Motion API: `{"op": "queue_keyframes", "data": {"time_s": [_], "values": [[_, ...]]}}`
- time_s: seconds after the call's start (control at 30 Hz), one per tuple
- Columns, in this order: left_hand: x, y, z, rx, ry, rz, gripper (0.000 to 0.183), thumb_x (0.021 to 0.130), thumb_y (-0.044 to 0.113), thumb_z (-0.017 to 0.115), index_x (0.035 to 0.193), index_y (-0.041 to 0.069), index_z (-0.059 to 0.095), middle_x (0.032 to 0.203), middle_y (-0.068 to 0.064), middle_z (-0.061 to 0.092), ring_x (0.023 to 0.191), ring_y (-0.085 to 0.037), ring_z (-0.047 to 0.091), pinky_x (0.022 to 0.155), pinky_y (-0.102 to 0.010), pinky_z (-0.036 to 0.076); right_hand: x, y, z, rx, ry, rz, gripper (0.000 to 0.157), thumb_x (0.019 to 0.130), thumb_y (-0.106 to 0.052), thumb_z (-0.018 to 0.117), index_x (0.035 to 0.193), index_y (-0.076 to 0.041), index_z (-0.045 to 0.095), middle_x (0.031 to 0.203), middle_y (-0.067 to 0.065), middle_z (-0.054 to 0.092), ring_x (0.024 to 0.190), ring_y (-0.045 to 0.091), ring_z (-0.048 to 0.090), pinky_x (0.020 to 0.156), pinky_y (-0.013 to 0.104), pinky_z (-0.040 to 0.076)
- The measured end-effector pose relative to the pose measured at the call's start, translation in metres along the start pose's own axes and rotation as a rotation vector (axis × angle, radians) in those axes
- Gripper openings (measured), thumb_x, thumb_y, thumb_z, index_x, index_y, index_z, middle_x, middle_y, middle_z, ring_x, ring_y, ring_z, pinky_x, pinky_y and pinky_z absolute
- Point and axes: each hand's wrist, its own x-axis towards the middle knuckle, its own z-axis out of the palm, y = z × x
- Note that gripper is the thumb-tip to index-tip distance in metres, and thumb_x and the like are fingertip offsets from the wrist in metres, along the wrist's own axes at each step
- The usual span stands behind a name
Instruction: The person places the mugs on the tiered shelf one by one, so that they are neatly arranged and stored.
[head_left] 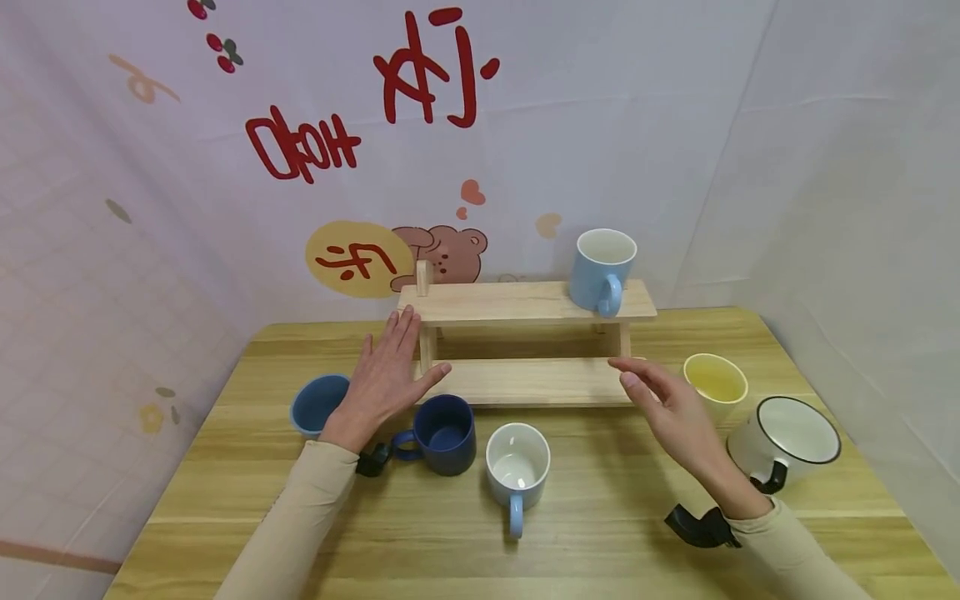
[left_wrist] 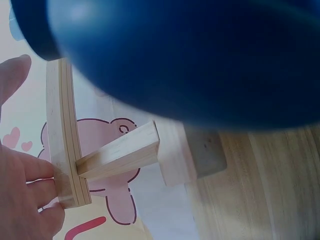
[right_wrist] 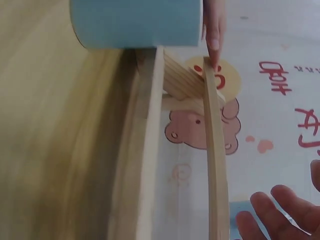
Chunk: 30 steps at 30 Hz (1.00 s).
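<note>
A two-tier wooden shelf (head_left: 487, 302) stands at the back of the table. My left hand (head_left: 386, 371) lies with straight fingers against the left end of its upper board, as the left wrist view also shows. Relaxed and holding nothing, my right hand (head_left: 678, 417) hovers by the right end of the lower board. A light blue mug (head_left: 588, 275) sits upright on the upper board at the right. Before the shelf stand a dark blue mug (head_left: 446, 437), right beside my left thumb, and another light blue mug (head_left: 517, 467) with its handle toward me.
Left of my left wrist is a blue cup (head_left: 318, 406), partly hidden by the hand. On the right stand a yellow cup (head_left: 715, 382) and a white mug with a black rim (head_left: 776, 442). A printed cloth (head_left: 555, 133) hangs behind the table (head_left: 585, 550).
</note>
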Motion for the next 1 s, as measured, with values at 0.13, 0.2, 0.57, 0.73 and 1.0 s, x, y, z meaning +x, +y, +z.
{"op": "queue_keyframes", "data": {"time_s": [0.13, 0.2, 0.57, 0.73, 1.0], "values": [[0.0, 0.001, -0.001, -0.002, -0.001, 0.0, 0.101, 0.098, 0.071, 0.05, 0.167, 0.007, 0.014, 0.174, -0.01, 0.007, 0.16, -0.03, 0.002, 0.121, -0.068, 0.011, -0.016, -0.004, 0.005, -0.038, -0.038, -0.011, 0.027, 0.109, -0.022, 0.057, 0.132, -0.019, 0.071, 0.128, 0.002, 0.072, 0.119, 0.008, 0.062, 0.094, 0.013, 0.044], [0.0, 0.001, -0.001, 0.003, -0.002, -0.002, 0.101, 0.098, 0.071, 0.05, 0.167, 0.007, 0.014, 0.174, -0.01, 0.007, 0.16, -0.03, 0.002, 0.121, -0.068, 0.012, -0.023, -0.006, 0.009, -0.034, -0.061, -0.032, 0.025, 0.108, -0.019, 0.058, 0.128, -0.018, 0.073, 0.124, -0.002, 0.073, 0.116, 0.006, 0.063, 0.093, 0.015, 0.046], [-0.001, 0.001, -0.003, -0.013, -0.004, -0.002, 0.1, 0.098, 0.07, 0.05, 0.167, 0.007, 0.013, 0.174, -0.01, 0.005, 0.16, -0.03, 0.001, 0.121, -0.068, 0.009, -0.057, -0.016, 0.035, 0.05, -0.235, -0.153, 0.022, 0.103, -0.01, 0.063, 0.115, -0.023, 0.076, 0.112, -0.012, 0.075, 0.106, 0.009, 0.069, 0.09, 0.029, 0.055], [-0.002, 0.001, -0.003, -0.014, -0.003, 0.0, 0.1, 0.098, 0.07, 0.05, 0.167, 0.007, 0.014, 0.174, -0.01, 0.006, 0.16, -0.03, 0.001, 0.121, -0.068, 0.009, -0.067, -0.019, 0.045, 0.133, -0.367, -0.188, 0.021, 0.104, -0.008, 0.063, 0.115, -0.02, 0.076, 0.111, -0.006, 0.076, 0.105, 0.009, 0.069, 0.089, 0.03, 0.056], [-0.001, 0.0, -0.002, -0.004, -0.004, 0.0, 0.1, 0.098, 0.071, 0.05, 0.166, 0.007, 0.015, 0.174, -0.01, 0.008, 0.16, -0.031, 0.004, 0.121, -0.069, 0.012, -0.076, -0.02, 0.062, 0.238, -0.577, -0.096, 0.024, 0.107, -0.013, 0.059, 0.124, -0.013, 0.075, 0.12, 0.0, 0.075, 0.113, 0.012, 0.068, 0.096, 0.033, 0.054]]}}
